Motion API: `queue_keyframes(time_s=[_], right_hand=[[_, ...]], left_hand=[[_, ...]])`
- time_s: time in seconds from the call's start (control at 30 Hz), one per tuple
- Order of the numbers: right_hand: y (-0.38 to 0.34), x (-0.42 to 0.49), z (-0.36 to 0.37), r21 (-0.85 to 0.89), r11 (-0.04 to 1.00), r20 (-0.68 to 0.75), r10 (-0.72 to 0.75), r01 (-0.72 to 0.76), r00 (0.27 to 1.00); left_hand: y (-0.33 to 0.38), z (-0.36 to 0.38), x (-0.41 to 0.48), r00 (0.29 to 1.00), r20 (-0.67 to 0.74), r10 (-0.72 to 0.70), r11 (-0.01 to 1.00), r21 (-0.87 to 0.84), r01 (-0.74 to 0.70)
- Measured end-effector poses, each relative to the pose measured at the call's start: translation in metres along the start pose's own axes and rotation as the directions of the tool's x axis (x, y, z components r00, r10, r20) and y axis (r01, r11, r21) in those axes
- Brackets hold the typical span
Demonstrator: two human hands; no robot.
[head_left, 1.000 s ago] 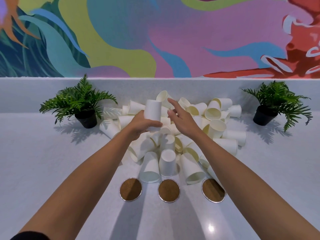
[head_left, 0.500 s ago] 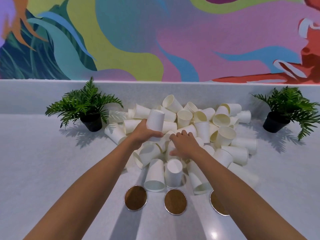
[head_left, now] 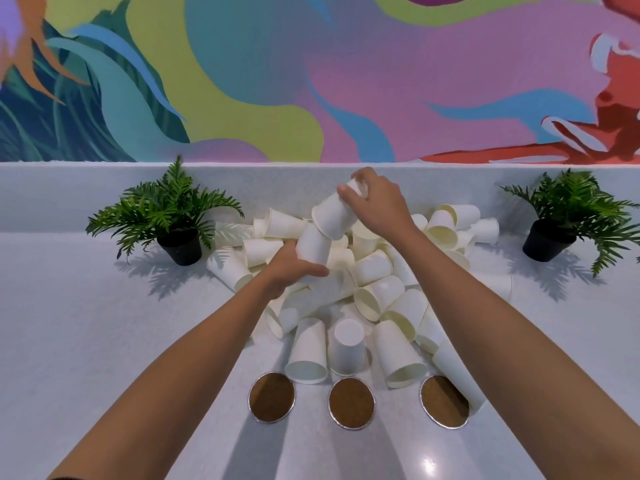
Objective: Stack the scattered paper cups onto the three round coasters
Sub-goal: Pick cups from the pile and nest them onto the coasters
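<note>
Hands raised above pile (head_left: 363,271), right hand (head_left: 377,206) tilting cup (head_left: 330,216) over left hand (head_left: 291,268)'s cup (head_left: 311,245)

No legible text, labels, brands or numbers anywhere

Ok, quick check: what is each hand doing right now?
Left hand: closed around an upside-down paper cup.
Right hand: closed on a second paper cup, tilted, its open end over the first cup's base.

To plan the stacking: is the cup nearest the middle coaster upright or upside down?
Upside down. The cup shows its closed flat base on top, its rim down on the counter, behind the middle coaster.
</note>
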State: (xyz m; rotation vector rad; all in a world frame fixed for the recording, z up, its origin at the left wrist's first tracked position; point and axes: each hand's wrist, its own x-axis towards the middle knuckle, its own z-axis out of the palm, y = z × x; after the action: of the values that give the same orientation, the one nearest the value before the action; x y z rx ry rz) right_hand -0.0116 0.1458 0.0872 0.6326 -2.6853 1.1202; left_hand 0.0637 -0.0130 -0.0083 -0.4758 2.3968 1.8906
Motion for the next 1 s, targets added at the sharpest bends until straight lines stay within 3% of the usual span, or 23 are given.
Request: queue_keyframes(time_s=[0.17,0.37,0.5,0.6,0.73,0.8,0.9,1.0], right_hand=[[-0.008,-0.012,0.011,-0.043,0.998,0.074,-0.039,0.042,0.997],[-0.008,-0.025,0.017,0.025,1.000,0.157,-0.010,0.006,0.988],[-0.004,-0.040,0.013,0.046,0.995,0.263,-0.094,0.085,0.960],[0.004,-0.053,0.010,0.096,0.993,0.379,-0.104,0.073,0.920],[0.018,-0.080,0.015,-0.049,0.996,0.507,-0.041,0.076,0.861],[0.025,-0.093,0.020,-0.176,0.977,0.559,-0.001,0.120,0.829],[0.035,-0.111,0.028,-0.414,0.867,0.630,0.053,0.278,0.775],[0.042,-0.124,0.038,-0.499,0.793,0.650,0.075,0.349,0.757]], left_hand=[[0.012,0.012,-0.009,0.991,0.076,0.113,0.993,-0.033,-0.111],[0.015,0.013,-0.017,0.995,0.090,0.042,0.986,-0.164,-0.026],[0.020,0.015,-0.025,0.988,0.111,0.111,0.981,-0.171,-0.091],[0.016,0.012,-0.031,0.996,-0.008,0.091,0.990,-0.108,-0.091],[0.004,0.003,-0.034,0.976,-0.211,0.046,0.998,-0.021,-0.051],[0.000,0.000,-0.034,0.972,-0.229,0.048,0.998,-0.039,-0.058],[-0.001,-0.001,-0.034,0.974,-0.223,0.042,0.998,-0.043,-0.053],[-0.001,0.001,-0.038,0.976,-0.217,0.020,0.996,-0.077,-0.037]])
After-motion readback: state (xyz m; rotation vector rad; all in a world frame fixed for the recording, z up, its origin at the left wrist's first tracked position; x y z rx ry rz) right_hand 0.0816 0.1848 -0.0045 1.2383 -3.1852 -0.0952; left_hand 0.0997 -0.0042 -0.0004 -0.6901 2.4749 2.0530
